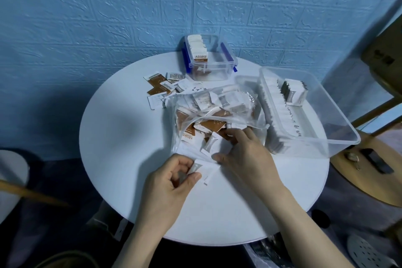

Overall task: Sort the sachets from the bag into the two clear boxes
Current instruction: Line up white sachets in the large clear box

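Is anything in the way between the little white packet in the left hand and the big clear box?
Yes. The left hand pinches a white packet near the table's front edge. The big clear box sits off to the right, and the right hand and the bag lie between them. Lifting it over them should work.

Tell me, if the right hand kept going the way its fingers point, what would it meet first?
The right hand points up and left into the open bag. It would most likely meet first the loose sachets heaped just inside the mouth, though depth is hard to judge.
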Demonstrator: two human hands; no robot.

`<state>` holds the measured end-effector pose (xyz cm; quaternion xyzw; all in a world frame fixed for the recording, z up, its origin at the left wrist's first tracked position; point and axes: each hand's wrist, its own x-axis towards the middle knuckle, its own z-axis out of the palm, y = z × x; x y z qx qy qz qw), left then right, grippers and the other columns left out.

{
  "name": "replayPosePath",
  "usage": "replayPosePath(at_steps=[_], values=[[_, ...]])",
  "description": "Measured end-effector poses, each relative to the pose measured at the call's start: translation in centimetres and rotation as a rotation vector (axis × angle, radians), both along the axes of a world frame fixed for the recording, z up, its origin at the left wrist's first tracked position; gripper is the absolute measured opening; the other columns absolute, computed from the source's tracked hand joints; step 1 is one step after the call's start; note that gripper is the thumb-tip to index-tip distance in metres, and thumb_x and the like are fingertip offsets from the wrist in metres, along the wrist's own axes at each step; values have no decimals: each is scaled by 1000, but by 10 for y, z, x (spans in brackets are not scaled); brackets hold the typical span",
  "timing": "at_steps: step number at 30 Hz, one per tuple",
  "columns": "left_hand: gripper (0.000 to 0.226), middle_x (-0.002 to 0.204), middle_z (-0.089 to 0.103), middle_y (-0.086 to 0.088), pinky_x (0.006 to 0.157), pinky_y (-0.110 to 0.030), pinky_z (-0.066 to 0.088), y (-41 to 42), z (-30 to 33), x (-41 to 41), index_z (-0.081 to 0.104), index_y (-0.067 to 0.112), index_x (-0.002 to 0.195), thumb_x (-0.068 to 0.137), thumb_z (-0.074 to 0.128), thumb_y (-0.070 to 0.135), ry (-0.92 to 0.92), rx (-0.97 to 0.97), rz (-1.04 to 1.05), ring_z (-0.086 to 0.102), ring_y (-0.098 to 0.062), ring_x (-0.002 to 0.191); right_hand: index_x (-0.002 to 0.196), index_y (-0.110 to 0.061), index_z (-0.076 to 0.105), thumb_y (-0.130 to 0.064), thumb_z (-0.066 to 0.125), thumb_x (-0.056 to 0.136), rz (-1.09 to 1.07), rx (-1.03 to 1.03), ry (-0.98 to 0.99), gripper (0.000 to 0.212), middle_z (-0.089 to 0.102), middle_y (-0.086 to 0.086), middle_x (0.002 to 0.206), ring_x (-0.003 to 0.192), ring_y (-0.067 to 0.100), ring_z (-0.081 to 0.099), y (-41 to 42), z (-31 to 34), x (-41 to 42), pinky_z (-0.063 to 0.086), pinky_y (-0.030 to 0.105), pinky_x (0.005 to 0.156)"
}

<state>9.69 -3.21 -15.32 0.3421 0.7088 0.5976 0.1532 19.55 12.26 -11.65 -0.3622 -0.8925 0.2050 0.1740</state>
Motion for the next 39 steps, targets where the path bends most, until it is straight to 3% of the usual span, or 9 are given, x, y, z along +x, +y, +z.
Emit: replayPosePath(at_steps=[5,9,12,15,20,24,30,34,39], values=[[29,69,69,6,60,-27,43,3,0,0,64,43,95,75,75,25,-26,-42,-36,55,-14,57,87,-22,58,-21,74,81,39,-48,231,17,52,-12,78,72,12,49,-4,-6,4,36,25,59],[18,82,74,13,78,-42,54,2,-1,0,65,37,94,76,65,33,-47,-42,-39,70,-15,76,79,-22,58,-20,67,87,13,-205,556,12,57,-9,67,61,7,49,-12,-1,24,36,17,57],[15,84,74,15,80,-40,54,2,-1,-1,64,36,93,78,63,36,-15,-56,-36,71,-10,79,75,-18,59,-7,68,87,17,-387,628,18,58,-14,63,57,1,47,-23,2,39,35,12,56],[14,82,73,17,77,-31,52,1,-1,-2,62,36,92,79,62,42,11,-50,-39,69,-5,80,71,-22,60,-3,70,82,59,-474,533,24,59,-18,59,55,-1,49,-33,0,43,35,10,55],[26,75,70,14,72,-39,53,0,4,-1,62,41,88,74,55,62,67,-69,-82,66,-15,71,72,-23,65,-15,76,80,61,-417,485,16,60,-15,61,55,4,49,-40,-7,35,38,19,56],[24,61,62,19,55,-21,38,2,6,2,60,37,79,71,80,47,52,-76,-103,48,0,52,79,-23,65,-25,74,83,108,-333,436,9,61,-15,67,57,7,48,-43,-7,31,37,19,56],[14,51,44,13,53,-27,30,0,4,-1,63,38,81,71,68,46,78,-70,-38,35,-7,50,90,-25,66,-34,68,86,-107,116,221,10,60,-7,96,75,16,58,-8,1,33,37,28,58],[13,46,39,14,48,-20,26,-1,11,2,66,39,83,72,73,38,108,-119,-57,35,-5,47,117,-25,59,-53,60,85,-198,126,-104,43,53,-1,118,105,27,57,1,4,28,41,33,67],[36,49,48,30,50,-8,29,-1,17,4,61,42,77,77,79,11,209,-191,-87,46,6,49,128,-29,49,-50,59,87,-194,82,-133,47,45,-2,126,105,27,57,-5,4,18,35,30,65]])
